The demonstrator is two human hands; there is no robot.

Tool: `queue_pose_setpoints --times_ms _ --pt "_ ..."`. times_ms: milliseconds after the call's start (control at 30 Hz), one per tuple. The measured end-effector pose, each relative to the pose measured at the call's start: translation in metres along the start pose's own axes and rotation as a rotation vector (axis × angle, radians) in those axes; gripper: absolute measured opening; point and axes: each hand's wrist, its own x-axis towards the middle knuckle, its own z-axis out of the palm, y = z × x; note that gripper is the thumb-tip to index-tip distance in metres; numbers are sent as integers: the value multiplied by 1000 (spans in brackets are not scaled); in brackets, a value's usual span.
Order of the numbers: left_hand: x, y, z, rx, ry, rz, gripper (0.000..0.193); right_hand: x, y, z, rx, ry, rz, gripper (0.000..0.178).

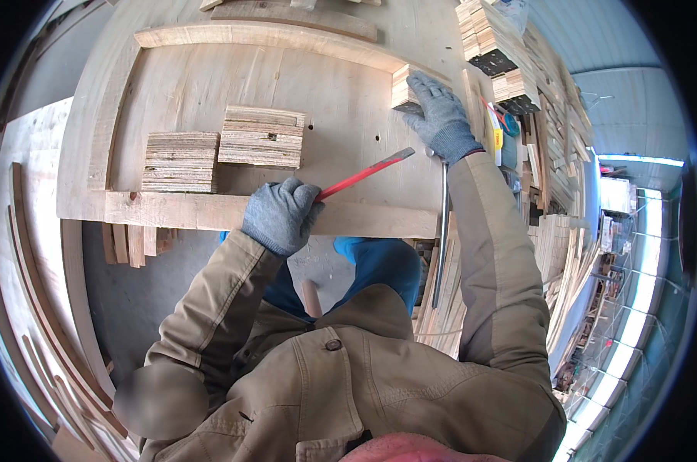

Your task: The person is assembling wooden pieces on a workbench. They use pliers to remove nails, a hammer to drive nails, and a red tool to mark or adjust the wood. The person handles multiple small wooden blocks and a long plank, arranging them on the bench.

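Note:
My left hand [281, 217], in a grey knit glove, is closed around a red flat bar [360, 179] with a grey, chisel-like tip. The bar points up and to the right over the wooden bench [340, 131]. At the right of the bench, my right hand [441, 115], gloved alike, grips the right end of a small stack of wood pieces [402, 88]; part of the stack is hidden under the fingers. Two larger stacks of plywood pieces stand side by side at the left, a lower one [180, 162] and a taller one [262, 137].
Wooden strips frame the bench top, with a front rail [379, 219] nearest me. A long metal rod [444, 231] lies across the front edge beside my right forearm. Piled wood pieces [491, 42] stand at the right. Long boards [40, 292] lie at the left.

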Motion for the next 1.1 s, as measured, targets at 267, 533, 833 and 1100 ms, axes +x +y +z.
queue_pose_setpoints --times_ms 267,533,833,1100 --pt "-2 0 3 -5 5 -38 18 -86 7 -56 187 107 366 65" --pt "-3 -3 12 -1 44 -53 17 -274 -36 -43 393 132 727 63" --pt "-4 -4 19 66 89 -37 22 -340 -84 -1 609 134 840 64" --pt "-6 -1 21 107 139 -25 18 -340 -96 -11 713 8 903 53"
